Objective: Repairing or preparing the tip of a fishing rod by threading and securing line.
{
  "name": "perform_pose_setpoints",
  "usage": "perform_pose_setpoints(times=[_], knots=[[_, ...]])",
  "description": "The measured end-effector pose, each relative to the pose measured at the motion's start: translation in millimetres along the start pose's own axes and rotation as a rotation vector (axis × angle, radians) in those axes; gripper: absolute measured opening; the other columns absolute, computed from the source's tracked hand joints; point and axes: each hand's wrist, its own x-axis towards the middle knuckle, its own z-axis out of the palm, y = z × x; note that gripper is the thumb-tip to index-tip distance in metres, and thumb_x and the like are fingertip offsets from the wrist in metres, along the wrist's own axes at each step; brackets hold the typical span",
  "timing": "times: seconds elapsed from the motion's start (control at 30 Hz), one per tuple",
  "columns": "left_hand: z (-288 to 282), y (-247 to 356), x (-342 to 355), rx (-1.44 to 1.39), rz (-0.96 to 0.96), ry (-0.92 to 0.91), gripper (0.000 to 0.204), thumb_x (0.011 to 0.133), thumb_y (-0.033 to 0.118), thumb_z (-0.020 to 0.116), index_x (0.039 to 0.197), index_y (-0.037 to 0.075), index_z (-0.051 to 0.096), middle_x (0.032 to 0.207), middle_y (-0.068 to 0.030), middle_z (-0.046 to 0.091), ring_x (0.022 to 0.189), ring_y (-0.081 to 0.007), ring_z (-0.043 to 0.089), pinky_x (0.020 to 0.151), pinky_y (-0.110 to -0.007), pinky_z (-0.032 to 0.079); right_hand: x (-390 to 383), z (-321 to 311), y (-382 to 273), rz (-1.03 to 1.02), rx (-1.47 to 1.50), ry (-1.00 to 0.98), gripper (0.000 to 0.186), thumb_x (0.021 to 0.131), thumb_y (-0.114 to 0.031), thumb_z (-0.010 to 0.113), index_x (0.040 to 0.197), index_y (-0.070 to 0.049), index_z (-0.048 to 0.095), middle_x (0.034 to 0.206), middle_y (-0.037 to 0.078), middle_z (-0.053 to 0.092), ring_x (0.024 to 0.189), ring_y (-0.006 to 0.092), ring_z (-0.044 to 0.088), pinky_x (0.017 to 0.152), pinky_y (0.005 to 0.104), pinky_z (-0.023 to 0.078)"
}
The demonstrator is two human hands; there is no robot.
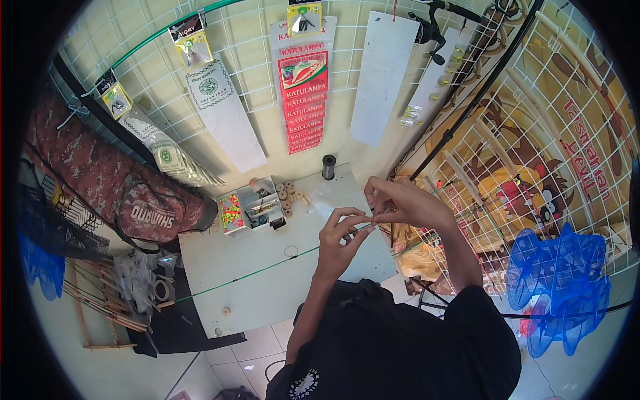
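Observation:
A thin green rod [253,272] slants across the white tabletop [267,293] from the left side up to my hands. My left hand [341,241] is closed on the rod, thumb and fingertips pinched together. Close against it, my right hand [407,203] has its thumb and fingers pinched at the left fingertips. Whatever small thing sits between the right fingertips is hidden. Beside the rod lies a small loop of thin line [291,251].
Behind the rod are a compartment box [263,223] with bright beads, several cork rings [287,195] and a dark spool [329,167]. A camouflage bag [143,200] leans left. Wire grids [340,87] carry hanging packets; blue nets [560,287] hang right.

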Motion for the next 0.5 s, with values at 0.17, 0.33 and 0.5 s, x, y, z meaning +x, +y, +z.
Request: perform_pose_setpoints(times=[0.17,0.33,0.5], knots=[[0.1,-1.7,-2.2,-0.08,-0.027,0.007,0.018,0.08,0.007,0.075,0.097,0.007,0.073,0.103,-0.0052,0.061,0.069,-0.0102,0.064,0.052,-0.022,0.05,1.6,0.3,5.0,0.024,0.075,-0.034,0.041,0.079,-0.006,0.073,0.103,-0.007,0.04,0.07,0.009,0.07,0.054,0.0222,0.055,0.055,0.0348,0.039],[1.1,-2.0,-3.2,-0.171,-0.074,-0.001,0.015,0.079,0.004,0.075,0.093,0.006,0.074,0.103,-0.0058,0.061,0.071,-0.011,0.065,0.053,-0.022,0.052,1.4,-0.4,7.2,0.002,0.115,-0.041,0.041,0.076,-0.007,0.077,0.099,-0.006,0.043,0.067,0.004,0.068,0.052,0.0109,0.052,0.049,0.0265,0.034],[0.5,-4.4,-4.7,-0.147,-0.037,0.002,0.012,0.08,0.003,0.074,0.092,0.006,0.074,0.102,-0.0066,0.061,0.072,-0.0108,0.065,0.052,-0.022,0.052,2.1,-2.0,6.6,-0.007,0.124,-0.071,0.043,0.076,-0.007,0.077,0.101,-0.006,0.041,0.066,0.004,0.067,0.051,0.0098,0.05,0.049,0.0255,0.033]])
